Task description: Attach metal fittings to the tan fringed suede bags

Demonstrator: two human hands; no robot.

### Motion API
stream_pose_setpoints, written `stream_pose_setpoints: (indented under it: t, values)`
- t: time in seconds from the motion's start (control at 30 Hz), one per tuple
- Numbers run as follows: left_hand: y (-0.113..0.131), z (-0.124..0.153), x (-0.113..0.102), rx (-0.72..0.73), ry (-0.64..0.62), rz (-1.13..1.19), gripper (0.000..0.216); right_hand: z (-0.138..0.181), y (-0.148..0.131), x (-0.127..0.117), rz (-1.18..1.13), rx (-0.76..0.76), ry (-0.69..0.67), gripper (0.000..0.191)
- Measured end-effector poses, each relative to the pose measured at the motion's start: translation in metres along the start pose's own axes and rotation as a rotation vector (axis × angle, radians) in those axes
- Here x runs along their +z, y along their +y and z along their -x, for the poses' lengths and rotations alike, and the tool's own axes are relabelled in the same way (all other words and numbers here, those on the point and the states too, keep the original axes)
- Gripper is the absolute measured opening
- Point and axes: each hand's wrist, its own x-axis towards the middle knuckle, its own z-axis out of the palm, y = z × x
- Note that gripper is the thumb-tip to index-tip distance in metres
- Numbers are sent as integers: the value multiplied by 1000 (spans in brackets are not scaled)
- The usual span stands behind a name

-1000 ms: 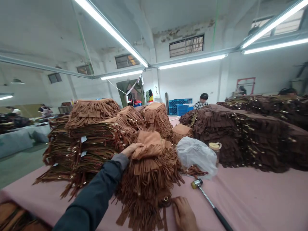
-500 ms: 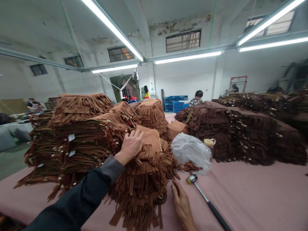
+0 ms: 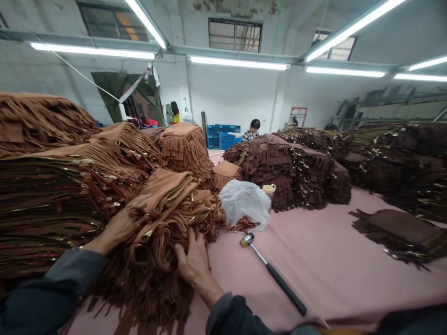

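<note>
While touching fringed bags (image 3: 167, 179) with left hand (image 3: 122, 225) and uncurled right hand (image 3: 194, 263), cannot tell left grip. Stacked behind, uneven here.

Whitish wall (image 3: 230, 93) with a barred window (image 3: 234, 35) above a bright tube light (image 3: 239, 63), green curtain (image 3: 107, 93) at left

Reaching forward with left hand (image 3: 122, 225), back uppermost, grip unclear | holding right hand (image 3: 196, 263) lower and nearer, thumb (image 3: 179, 255) parted from fingers (image 3: 200, 241) | slanting both forearms (image 3: 75, 272) inward, sleeved nearly to wrists (image 3: 99, 245) | leaving gap between hands
</note>
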Motion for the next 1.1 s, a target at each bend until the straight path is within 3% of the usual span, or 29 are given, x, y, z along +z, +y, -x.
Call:
stream_pose_setpoints:
  t: [0.07,0.17,0.3,0.4,0.5,0.63,0.77,0.87,0.93,1.0,1.03,1.1]
  values:
    - [-12,6,12,77,-34,-27,56,15,19,-9,58,-49,-45,64]
    - [-15,14,26,37,-21,-61,58,42,49,-40,101,-118,-56,61]
    - [-13,17,30,34,-9,-60,59,87,86,-113,367,-151,101,50]
    - [-9,17,28,42,20,-75,57,117,119,-179,648,-13,287,47]
    - [-2,17,27,84,42,-111,59,127,147,-226,773,130,213,41]
    - [7,20,21,74,19,-165,70,117,160,-253,870,128,64,34]
    - [18,40,2,19,6,-173,71,120,173,-279,1033,192,153,34]
    - [47,65,-16,17,151,-119,74,135,199,-314,1086,352,205,36]
    - [81,83,-18,52,317,-47,78,140,215,-337,1091,439,220,36]
    - [124,96,-8,200,421,71,79,134,223,-351,1075,456,250,35]
    - [148,100,4,329,364,148,80,125,222,-352,1053,438,275,34]
    - [194,99,36,585,80,250,75,99,215,-345,930,372,313,35]
